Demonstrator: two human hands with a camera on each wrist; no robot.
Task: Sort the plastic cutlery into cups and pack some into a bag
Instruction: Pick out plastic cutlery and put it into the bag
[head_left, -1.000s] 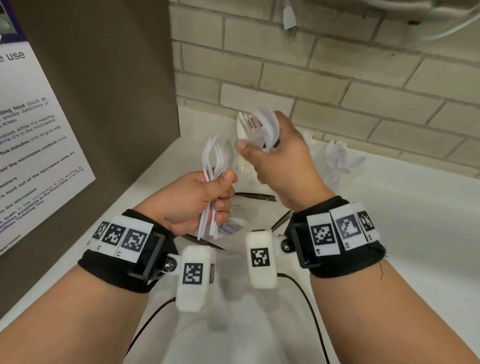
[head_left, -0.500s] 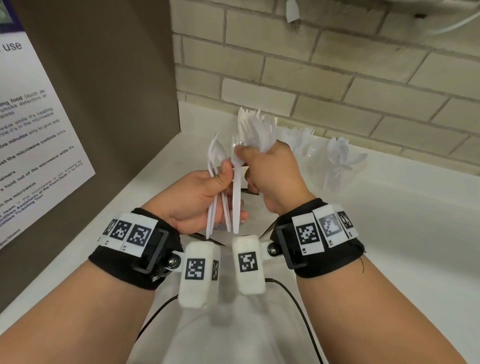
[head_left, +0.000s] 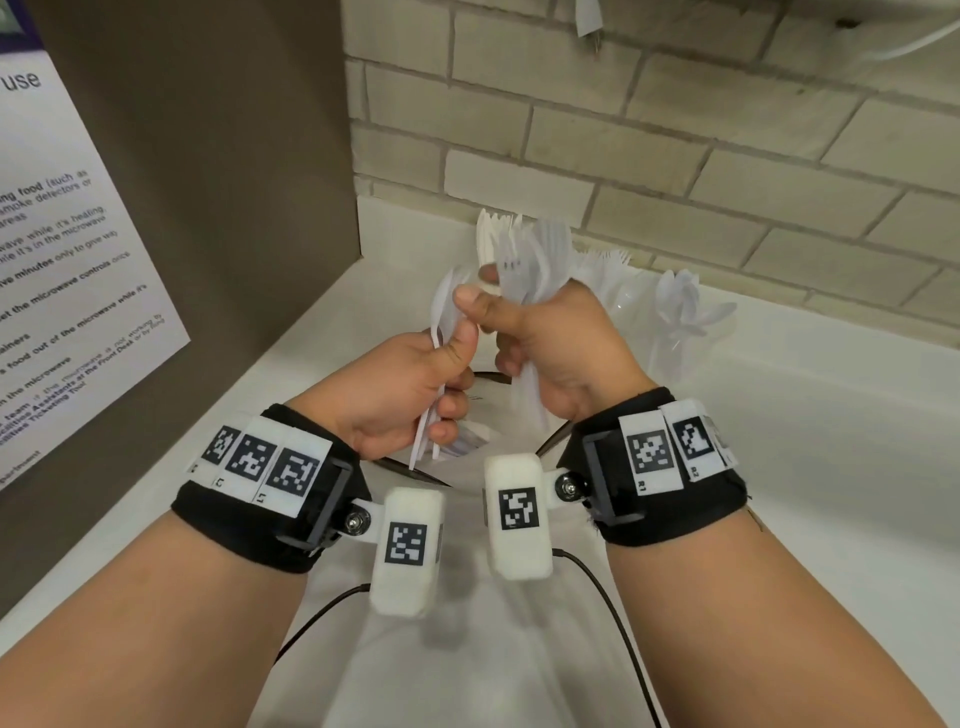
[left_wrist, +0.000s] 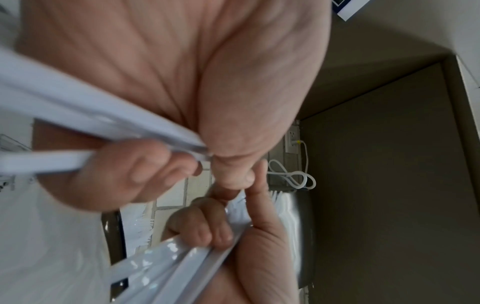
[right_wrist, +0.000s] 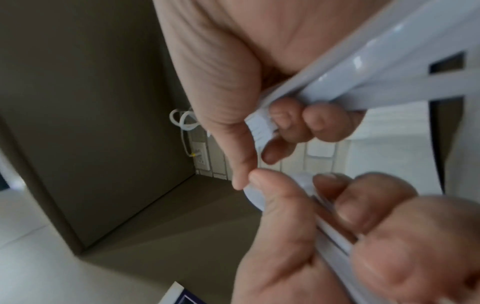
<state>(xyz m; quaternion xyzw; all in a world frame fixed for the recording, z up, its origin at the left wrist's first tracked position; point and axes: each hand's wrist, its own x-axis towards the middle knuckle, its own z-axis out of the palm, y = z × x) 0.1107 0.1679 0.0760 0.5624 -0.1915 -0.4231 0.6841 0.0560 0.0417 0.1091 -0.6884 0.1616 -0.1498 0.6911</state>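
Here, both hands are full, raised above the counter (head_left: 779, 467) in front of the brick wall. The left hand (head_left: 395, 395) is curled round a bundle of spoons (head_left: 448, 306), thumb pressed on the handles; the right hand (head_left: 556, 348) grips a fan of forks (head_left: 524, 249), tines up. The 2 thumbs nearly touch. Behind them stand clear cups (head_left: 670, 332) with cutlery already in them. These pieces look light, thin and glossy, so probably slippery and easily snapped; holding them mid-handle, as a tight bunch, seems safest.
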